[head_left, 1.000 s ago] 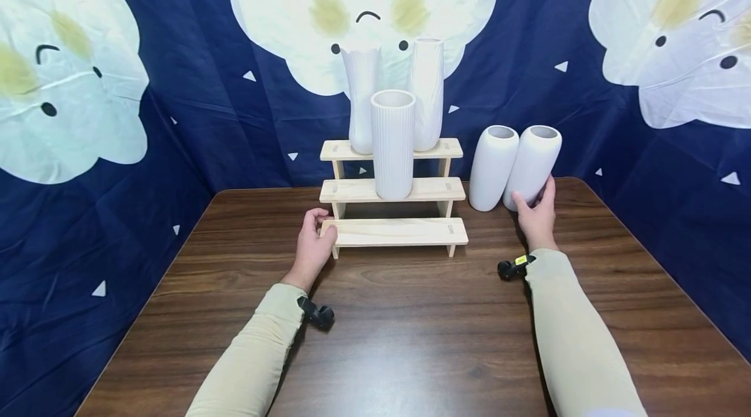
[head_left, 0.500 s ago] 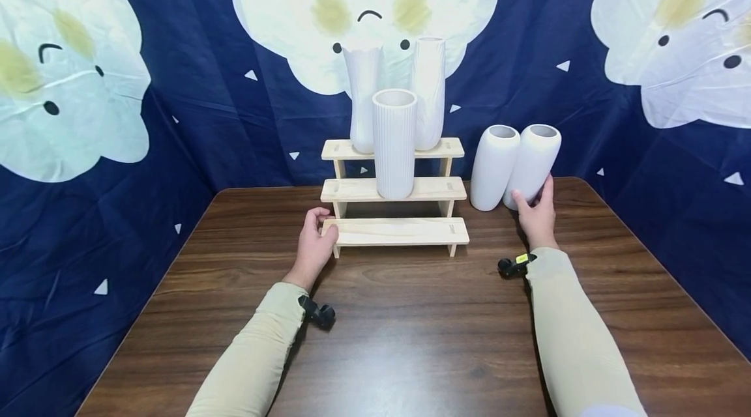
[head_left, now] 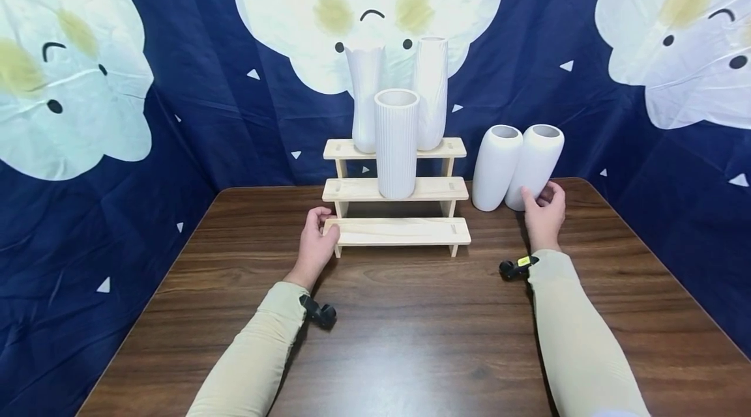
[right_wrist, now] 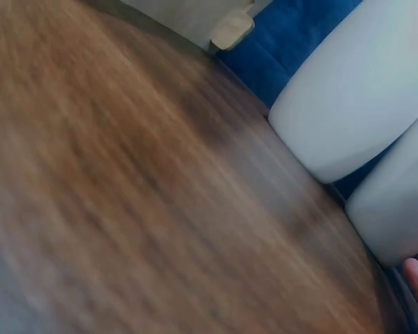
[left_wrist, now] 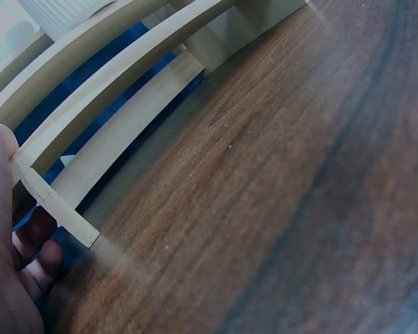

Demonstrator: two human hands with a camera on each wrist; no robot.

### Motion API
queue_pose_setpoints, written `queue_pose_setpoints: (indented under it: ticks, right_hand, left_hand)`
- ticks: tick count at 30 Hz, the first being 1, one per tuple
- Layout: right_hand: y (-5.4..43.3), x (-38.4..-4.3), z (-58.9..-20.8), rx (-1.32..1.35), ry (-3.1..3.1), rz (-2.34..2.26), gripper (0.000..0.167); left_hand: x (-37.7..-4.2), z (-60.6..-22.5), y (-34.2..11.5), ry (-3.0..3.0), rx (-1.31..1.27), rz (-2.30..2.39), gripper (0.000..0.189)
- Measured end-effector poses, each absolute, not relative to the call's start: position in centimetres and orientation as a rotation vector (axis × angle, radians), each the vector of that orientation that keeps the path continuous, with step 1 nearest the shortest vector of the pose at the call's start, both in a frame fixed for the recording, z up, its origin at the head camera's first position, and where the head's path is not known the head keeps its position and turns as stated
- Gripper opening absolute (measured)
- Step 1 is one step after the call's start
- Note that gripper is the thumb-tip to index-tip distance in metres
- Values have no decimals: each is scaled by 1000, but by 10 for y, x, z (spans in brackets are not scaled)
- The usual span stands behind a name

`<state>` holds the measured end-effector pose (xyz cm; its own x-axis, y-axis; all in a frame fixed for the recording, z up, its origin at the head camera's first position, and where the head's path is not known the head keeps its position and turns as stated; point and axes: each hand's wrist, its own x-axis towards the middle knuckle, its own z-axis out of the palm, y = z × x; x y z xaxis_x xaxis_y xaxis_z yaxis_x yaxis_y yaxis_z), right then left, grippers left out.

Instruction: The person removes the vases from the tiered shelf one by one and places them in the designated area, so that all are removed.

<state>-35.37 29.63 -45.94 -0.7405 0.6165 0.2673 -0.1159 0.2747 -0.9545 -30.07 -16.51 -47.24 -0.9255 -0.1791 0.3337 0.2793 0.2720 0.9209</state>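
Observation:
My left hand (head_left: pixel 317 241) grips the left end of the lowest board of a pale wooden three-step stand (head_left: pixel 405 230), thumb at the front edge and fingers behind. In the left wrist view, fingertips (left_wrist: pixel 50 256) show behind the stand's short leg (left_wrist: pixel 66 216). At the right, my right hand (head_left: pixel 544 215) is at the foot of a smooth white vase (head_left: pixel 535 159), thumb tip (right_wrist: pixel 412 268) close to its base and the other fingers loosely bent off to its right. A matching white vase (head_left: pixel 495 169) stands against its left side.
A ribbed white vase (head_left: pixel 396 143) stands on the middle step. Behind it, a wavy-rimmed vase (head_left: pixel 365 98) and a textured vase (head_left: pixel 432 94) occupy the top step. Dark blue cloth (head_left: pixel 193 78) with white clouds hangs around the brown wooden table (head_left: pixel 411 326).
My right hand's fingers have come away from the vase's right side and the hand has shifted slightly right. My left hand keeps its place on the stand. The vases stay put.

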Motion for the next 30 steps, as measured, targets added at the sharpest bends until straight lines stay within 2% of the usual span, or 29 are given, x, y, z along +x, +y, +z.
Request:
queue_pose_setpoints:
  ticks: [4,9,20,30]
  right_hand:
    - [292,-355,-453,-449,-1814,1478,52]
    - [281,-355,-435,-324,-1682,1496,40]
    - [234,-327,-377,-119,-1674,1549,40]
    - [219,-335,-381,36,-1743,1558,33]
  left_hand:
    - [-301,-472,-165,-2180,-82,-1704,38]
    - [-301,-471,-165,-2186,-76,-1705,36]
    - [-301,-472,-165,-2181,-87,-1693,37]
    - [-300,-470,-165,-2199,-75,-1683,38]
